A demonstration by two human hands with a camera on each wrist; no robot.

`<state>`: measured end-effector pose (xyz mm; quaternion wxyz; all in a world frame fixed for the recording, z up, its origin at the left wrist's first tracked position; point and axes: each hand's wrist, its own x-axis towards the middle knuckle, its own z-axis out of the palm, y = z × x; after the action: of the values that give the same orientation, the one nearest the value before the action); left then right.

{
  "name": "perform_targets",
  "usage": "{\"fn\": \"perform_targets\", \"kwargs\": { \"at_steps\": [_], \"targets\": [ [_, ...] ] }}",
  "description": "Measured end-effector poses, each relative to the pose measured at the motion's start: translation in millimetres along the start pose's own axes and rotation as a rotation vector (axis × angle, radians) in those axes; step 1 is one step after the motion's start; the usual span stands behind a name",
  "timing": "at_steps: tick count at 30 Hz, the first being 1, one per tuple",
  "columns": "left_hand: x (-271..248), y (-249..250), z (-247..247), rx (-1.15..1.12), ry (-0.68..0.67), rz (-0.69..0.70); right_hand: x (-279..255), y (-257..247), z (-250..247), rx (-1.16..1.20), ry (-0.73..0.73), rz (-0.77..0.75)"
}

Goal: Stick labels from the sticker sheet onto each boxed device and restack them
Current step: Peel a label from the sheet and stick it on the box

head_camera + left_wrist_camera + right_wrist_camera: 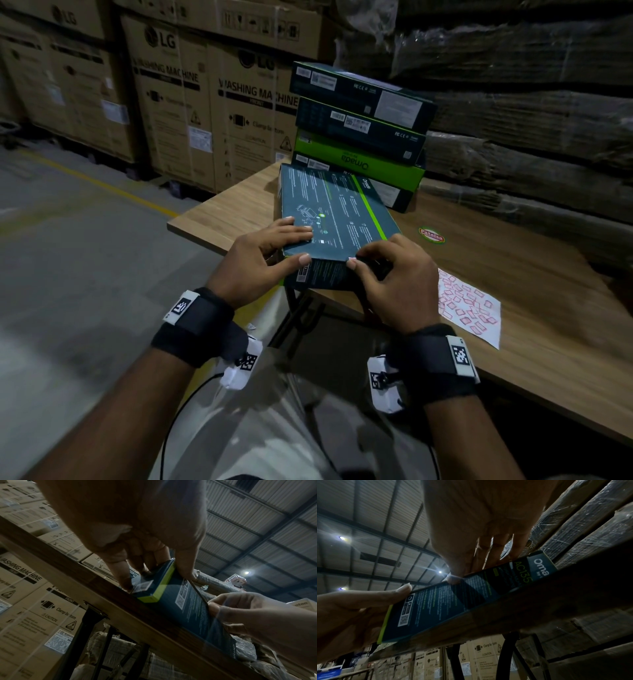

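A dark teal boxed device [335, 212] with a green stripe lies flat at the near left corner of the wooden table [531, 274], its near end at the table edge. My left hand [306, 247] holds its near left corner, fingers over the top and thumb on the near edge. My right hand [356, 260] pinches a small red-printed label [352, 259] against the top near edge of the box. The white sticker sheet [469, 308] with several red labels lies to the right. In the right wrist view the box's side [453, 601] faces the camera.
A stack of several similar boxes [359, 137] stands right behind the flat box. A round red and green sticker [432, 235] sits on the tabletop. Large washing machine cartons [205, 102] stand behind at the left, wrapped pallets [531, 102] at the right. Concrete floor [85, 257] lies left of the table.
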<state>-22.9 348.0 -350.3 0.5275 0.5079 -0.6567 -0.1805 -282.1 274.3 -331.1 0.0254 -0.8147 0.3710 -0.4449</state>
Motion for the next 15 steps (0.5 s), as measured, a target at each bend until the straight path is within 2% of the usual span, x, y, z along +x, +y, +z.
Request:
{"fn": "perform_targets", "kwargs": {
  "at_steps": [8, 15],
  "targets": [
    [-0.6, 1.4, 0.3, -0.014, 0.002, -0.008, -1.7, 2.9, -3.7, -0.02, -0.047, -0.014],
    [-0.1, 0.0, 0.2, -0.013, -0.004, -0.008, -3.2, -2.6, 2.5, 0.005, 0.011, 0.02]
  ]
}}
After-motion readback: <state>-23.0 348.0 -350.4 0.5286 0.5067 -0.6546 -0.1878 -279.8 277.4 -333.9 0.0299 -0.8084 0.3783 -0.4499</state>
